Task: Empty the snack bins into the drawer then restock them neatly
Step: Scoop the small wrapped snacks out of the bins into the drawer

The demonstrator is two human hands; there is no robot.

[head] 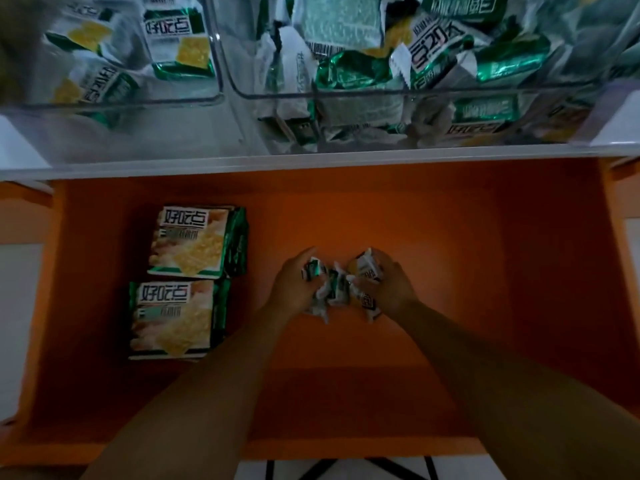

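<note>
Both my hands reach down into the open orange drawer (467,271). My left hand (294,285) and my right hand (384,285) each grip small green-and-white snack packets (334,292) bunched together on the drawer floor between them. Two neat stacks of larger cracker packs lie at the drawer's left, one stack (194,242) behind the other (175,318). Above, on the white counter edge (311,162), stand two clear plastic bins: the left bin (194,98) holds a few packets, and the right bin (381,91) is heaped with many.
The drawer's right half and front are bare orange floor. White cabinet fronts (17,306) flank the drawer on both sides. A black-and-white patterned floor (346,469) shows below the drawer's front edge.
</note>
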